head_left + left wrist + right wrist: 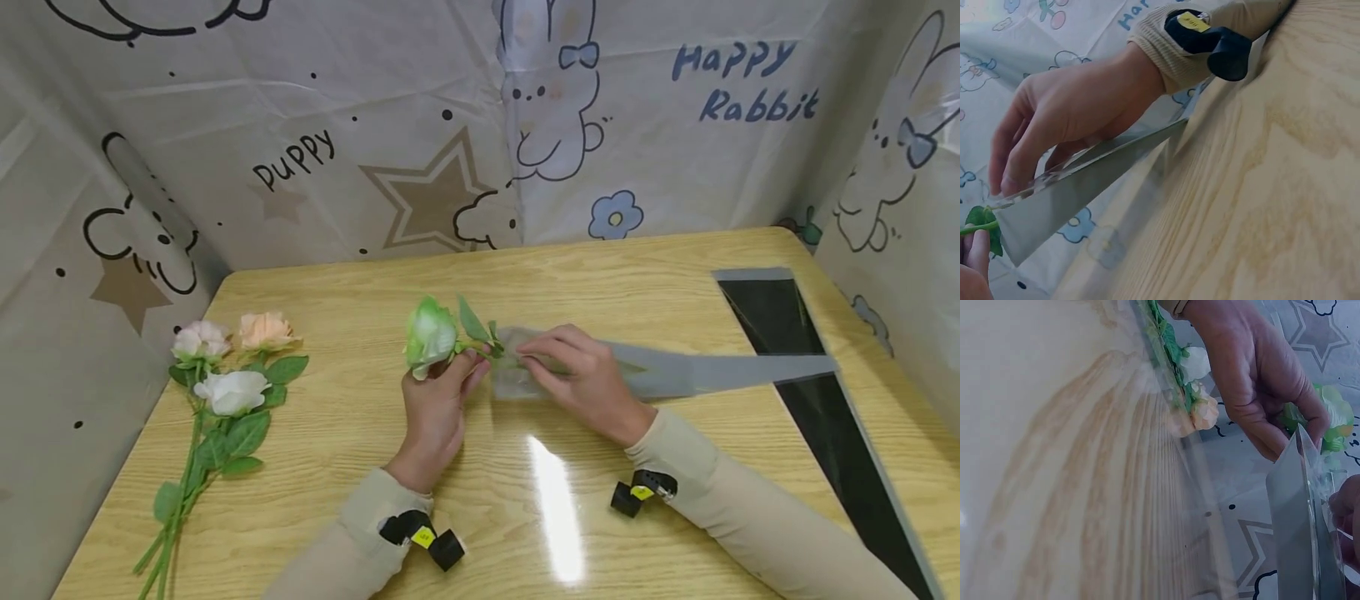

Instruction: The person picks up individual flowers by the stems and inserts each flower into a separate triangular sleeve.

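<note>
A green-and-white artificial rose (431, 332) lies over my left hand (438, 408), whose thumb and fingers pinch its stem just below the bloom. The stem runs rightward into a tapered grey, clear-fronted plastic flower sleeve (667, 371), its wide mouth facing the rose and its narrow tip to the right. My right hand (581, 375) pinches the clear film near that mouth. In the left wrist view, the right hand's fingertips (1013, 184) are at the sleeve's upper edge. A green leaf (985, 219) stands right at the opening. The right wrist view shows the sleeve mouth spread apart.
Three artificial roses lie at the table's left: a pale pink one (201, 342), a peach one (266, 331) and a white one (232, 392). A long black, grey-edged plastic piece (817, 433) lies along the right side, under the sleeve's tip. Printed cloth (337, 208) walls the table (480, 517).
</note>
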The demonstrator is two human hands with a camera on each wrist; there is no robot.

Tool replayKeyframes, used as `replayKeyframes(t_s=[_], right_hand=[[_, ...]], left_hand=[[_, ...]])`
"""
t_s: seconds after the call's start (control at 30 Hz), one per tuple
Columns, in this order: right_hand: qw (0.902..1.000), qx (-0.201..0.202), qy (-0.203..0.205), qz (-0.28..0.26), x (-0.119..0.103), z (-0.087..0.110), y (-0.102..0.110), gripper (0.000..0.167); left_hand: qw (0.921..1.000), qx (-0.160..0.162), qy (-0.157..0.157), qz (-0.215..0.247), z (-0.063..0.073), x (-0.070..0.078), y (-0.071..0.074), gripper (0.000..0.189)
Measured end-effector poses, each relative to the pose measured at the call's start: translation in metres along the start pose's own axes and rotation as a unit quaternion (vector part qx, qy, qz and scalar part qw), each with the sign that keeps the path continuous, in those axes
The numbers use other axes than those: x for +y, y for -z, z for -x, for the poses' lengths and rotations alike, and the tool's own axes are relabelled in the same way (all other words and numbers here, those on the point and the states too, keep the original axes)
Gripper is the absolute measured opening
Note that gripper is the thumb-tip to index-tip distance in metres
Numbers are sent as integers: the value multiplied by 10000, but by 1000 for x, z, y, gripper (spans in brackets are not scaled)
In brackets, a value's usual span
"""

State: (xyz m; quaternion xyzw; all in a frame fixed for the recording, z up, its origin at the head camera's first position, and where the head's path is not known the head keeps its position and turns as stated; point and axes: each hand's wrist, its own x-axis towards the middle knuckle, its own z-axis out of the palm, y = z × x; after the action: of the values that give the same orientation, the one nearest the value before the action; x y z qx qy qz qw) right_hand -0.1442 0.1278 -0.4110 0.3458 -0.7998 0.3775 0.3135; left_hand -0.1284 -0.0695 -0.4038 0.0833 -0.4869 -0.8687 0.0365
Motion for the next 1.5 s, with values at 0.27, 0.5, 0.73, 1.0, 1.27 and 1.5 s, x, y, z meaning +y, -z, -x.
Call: replayKeyframes(t_s=[0.27, 0.5, 0.73, 1.0, 1.27, 1.5], right_hand=[[10000, 31, 40, -2, -2, 0, 0, 22], [10000, 40, 42, -55, -3, -1, 0, 23], [9999, 67, 117, -68, -6, -3, 1, 23], [9995, 158, 202, -206, -9, -3, 1, 20], [9993, 107, 295, -203, -10, -2, 1, 19], [9990, 257, 326, -178, -7, -5, 4, 21]], left_hand=[[9998, -193, 43, -87, 7, -5, -3, 27], [9968, -232, -76, -766, 10, -8, -2, 31], [9749, -170, -718, -2102, 15, -9, -2, 36], [9698, -337, -789, -2283, 15, -11, -1, 33], [9420, -565, -775, -3217, 14, -4, 1, 31], [8803, -682, -1700, -4376, 2, 0, 11, 23]])
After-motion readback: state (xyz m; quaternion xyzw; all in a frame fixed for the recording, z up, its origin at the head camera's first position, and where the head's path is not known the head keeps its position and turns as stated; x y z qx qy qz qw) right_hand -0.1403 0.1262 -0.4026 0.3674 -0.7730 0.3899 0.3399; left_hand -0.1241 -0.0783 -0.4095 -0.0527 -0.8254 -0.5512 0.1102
